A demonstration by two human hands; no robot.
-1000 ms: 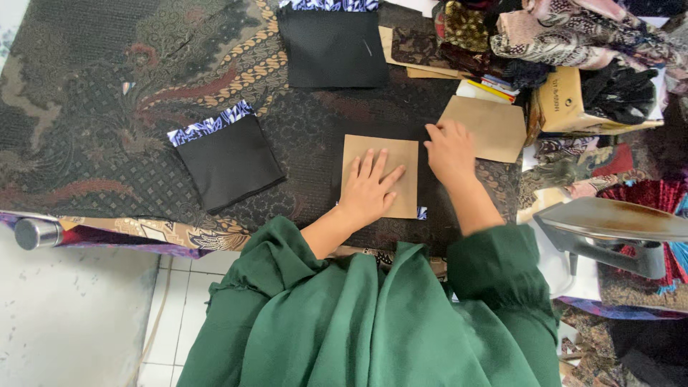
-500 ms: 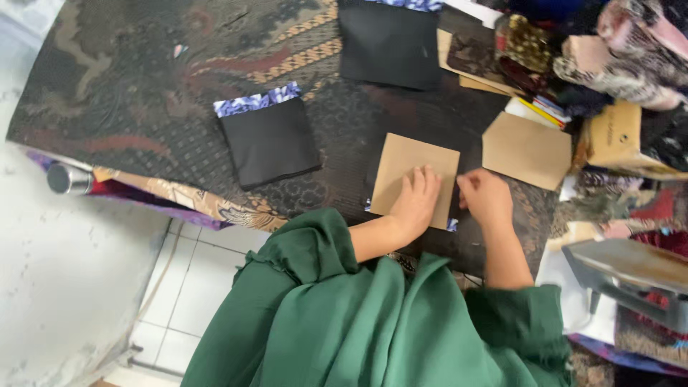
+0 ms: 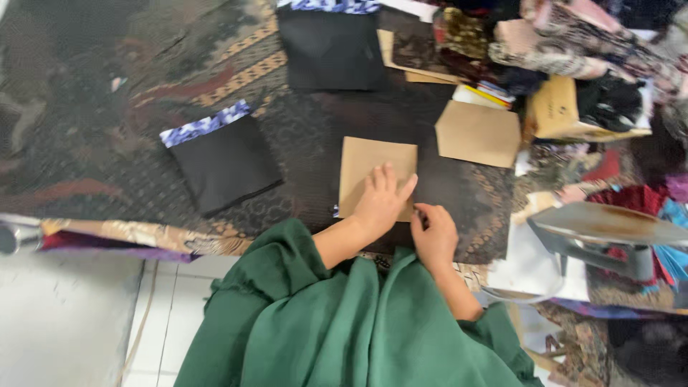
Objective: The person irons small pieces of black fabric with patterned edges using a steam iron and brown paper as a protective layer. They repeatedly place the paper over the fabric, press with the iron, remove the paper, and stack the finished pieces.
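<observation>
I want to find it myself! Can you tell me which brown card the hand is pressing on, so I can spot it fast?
Start at the dark patterned cloth covering the table. Near its front edge, by the green sleeves, the left hand lies flat on a tan card square. The other tan card lies farther right, untouched; only the pressed one has black fabric under it.

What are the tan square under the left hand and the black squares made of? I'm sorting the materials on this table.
The tan square looks like stiff card or kraft paper: matte, flat, with crisp straight edges. The left hand presses on it. The black squares look like woven cloth, dull and soft-edged; the nearer one has a blue-and-white printed strip along one edge. The exact fibre can't be told.
</observation>
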